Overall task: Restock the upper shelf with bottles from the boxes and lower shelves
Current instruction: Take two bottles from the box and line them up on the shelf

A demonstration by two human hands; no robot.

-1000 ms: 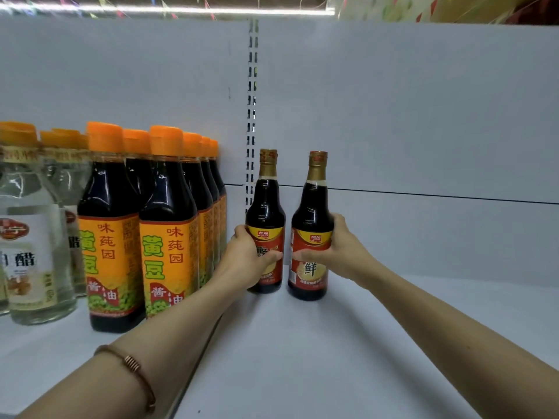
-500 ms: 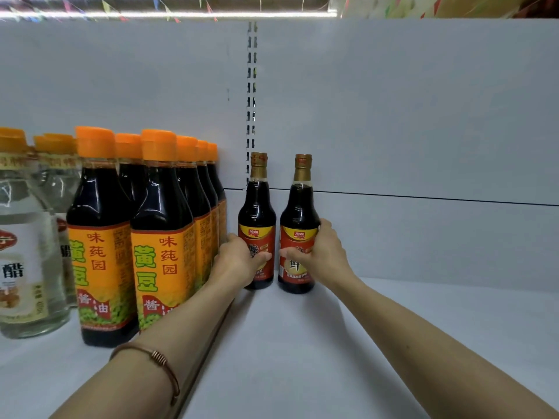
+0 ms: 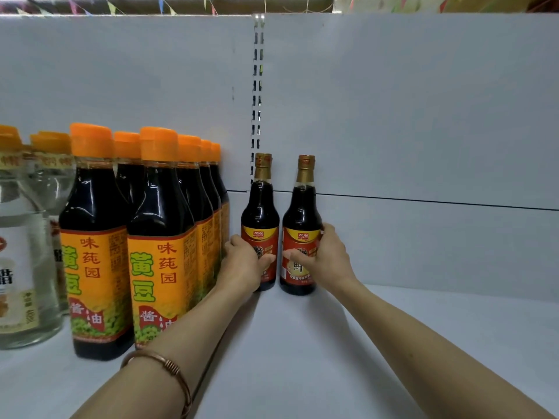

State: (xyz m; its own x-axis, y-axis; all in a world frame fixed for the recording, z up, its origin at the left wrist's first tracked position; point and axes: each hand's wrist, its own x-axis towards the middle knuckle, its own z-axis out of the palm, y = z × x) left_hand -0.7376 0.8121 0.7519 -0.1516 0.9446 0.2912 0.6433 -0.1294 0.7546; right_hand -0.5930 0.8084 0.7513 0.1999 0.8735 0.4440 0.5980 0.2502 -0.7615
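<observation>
Head view, bottles [image 3: 260,225] against wall, shelf [image 3: 423,343] rightward.

We see two bare forearms, no sleeves. Just behind the left hand [image 3: 242,264], the wrist wears a thin copper-coloured bangle [image 3: 169,370] with a coiled wire wrap.

The orange-labelled bottle [image 3: 160,261] reads 味莼园 黄豆 酱油; the clear bottle [image 3: 18,267] shows 醋.

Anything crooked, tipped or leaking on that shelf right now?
Nothing stands out. Both red-label bottles, one in the left hand and one in the right hand, stand upright on the shelf, as do the orange-cap bottles.
</observation>
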